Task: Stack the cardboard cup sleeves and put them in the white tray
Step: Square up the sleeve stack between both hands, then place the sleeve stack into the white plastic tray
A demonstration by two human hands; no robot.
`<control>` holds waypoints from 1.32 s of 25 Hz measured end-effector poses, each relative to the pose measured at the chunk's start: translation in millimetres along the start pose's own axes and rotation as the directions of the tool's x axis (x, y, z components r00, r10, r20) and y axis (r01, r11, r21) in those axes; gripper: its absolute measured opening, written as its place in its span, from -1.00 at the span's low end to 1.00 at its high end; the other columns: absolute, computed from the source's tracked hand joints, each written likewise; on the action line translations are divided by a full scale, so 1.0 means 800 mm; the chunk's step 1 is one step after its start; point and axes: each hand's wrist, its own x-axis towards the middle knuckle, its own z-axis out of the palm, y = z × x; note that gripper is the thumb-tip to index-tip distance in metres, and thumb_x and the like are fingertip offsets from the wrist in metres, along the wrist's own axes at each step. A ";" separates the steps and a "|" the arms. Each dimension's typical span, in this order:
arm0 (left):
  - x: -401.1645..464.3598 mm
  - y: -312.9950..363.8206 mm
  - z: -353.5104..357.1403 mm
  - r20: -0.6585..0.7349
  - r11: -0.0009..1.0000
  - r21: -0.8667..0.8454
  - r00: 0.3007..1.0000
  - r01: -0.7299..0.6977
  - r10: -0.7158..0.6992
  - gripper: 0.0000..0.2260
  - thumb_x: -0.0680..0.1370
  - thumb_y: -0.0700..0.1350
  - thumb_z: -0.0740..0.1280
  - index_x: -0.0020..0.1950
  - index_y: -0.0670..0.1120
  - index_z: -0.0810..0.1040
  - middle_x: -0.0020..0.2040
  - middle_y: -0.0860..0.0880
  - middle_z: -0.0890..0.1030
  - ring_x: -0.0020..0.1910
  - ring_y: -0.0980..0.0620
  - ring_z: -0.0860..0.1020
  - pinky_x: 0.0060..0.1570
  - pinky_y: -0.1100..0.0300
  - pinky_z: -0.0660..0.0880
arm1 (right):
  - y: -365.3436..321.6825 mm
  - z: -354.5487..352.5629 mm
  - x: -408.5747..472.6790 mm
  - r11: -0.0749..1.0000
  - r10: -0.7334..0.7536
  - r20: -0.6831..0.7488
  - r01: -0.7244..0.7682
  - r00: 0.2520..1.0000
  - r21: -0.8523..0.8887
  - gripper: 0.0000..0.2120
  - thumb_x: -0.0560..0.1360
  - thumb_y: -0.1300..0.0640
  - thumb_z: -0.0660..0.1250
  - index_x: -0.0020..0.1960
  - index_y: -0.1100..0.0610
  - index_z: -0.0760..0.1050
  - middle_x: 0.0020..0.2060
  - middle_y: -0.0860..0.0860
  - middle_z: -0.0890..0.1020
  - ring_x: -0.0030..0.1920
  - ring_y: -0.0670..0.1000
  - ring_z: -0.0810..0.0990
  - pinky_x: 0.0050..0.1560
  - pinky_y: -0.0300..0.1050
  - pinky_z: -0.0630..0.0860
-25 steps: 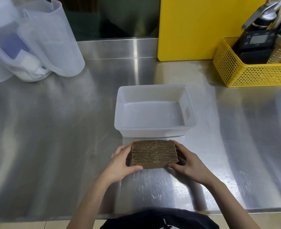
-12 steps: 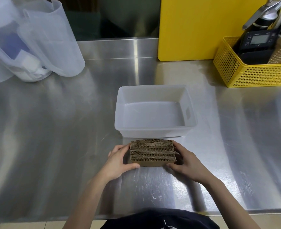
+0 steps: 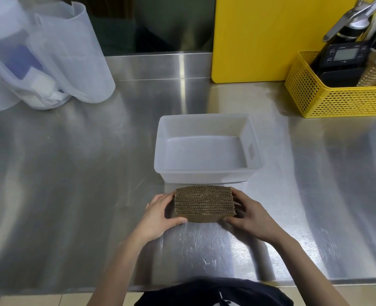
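One stack of cardboard cup sleeves (image 3: 204, 203) sits at lower centre of the frame; the layers are too many and too fine to count singly. Two hands grip it, the left hand (image 3: 158, 217) on one side and the right hand (image 3: 252, 217) on the other. One white tray (image 3: 207, 171) lies just above the stack. One yellow perforated basket (image 3: 337, 100) is at upper right, with one black digital scale (image 3: 343, 60) inside it. One yellow board (image 3: 260, 38) stands at upper centre. At least two translucent plastic jugs (image 3: 72, 56) are at upper left, overlapping.
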 end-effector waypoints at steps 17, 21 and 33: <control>-0.032 0.044 -0.042 0.117 0.884 -0.467 0.993 0.029 0.029 -0.55 0.19 0.21 0.38 0.06 0.22 0.45 -0.01 0.22 0.65 0.00 0.20 0.59 -0.01 0.37 0.48 | -0.058 -0.023 -0.017 0.978 0.076 0.089 -0.091 0.993 0.185 -0.54 0.35 0.10 0.38 0.20 0.01 0.31 0.12 0.06 0.52 0.12 0.06 0.53 0.13 -0.08 0.49; -0.032 0.057 -0.055 0.081 0.840 -0.543 0.996 0.014 0.036 -0.57 0.20 0.19 0.35 0.05 0.20 0.45 0.00 0.25 0.62 0.02 0.30 0.55 -0.10 0.50 0.43 | -0.083 -0.028 -0.012 0.985 0.066 0.093 -0.079 0.993 0.151 -0.48 0.28 -0.02 0.31 0.21 -0.03 0.27 0.10 -0.02 0.51 0.11 0.00 0.53 0.10 -0.12 0.49; 0.012 0.081 -0.116 0.003 0.858 -0.512 0.999 -0.034 0.042 -0.70 0.42 0.05 0.32 0.12 0.03 0.47 0.07 0.12 0.59 -0.01 0.33 0.55 -0.07 0.54 0.42 | -0.140 -0.040 0.031 0.995 0.063 0.057 -0.067 0.996 0.074 -0.42 0.32 -0.08 0.27 0.28 -0.11 0.14 -0.03 -0.12 0.46 0.00 -0.17 0.51 -0.10 -0.29 0.42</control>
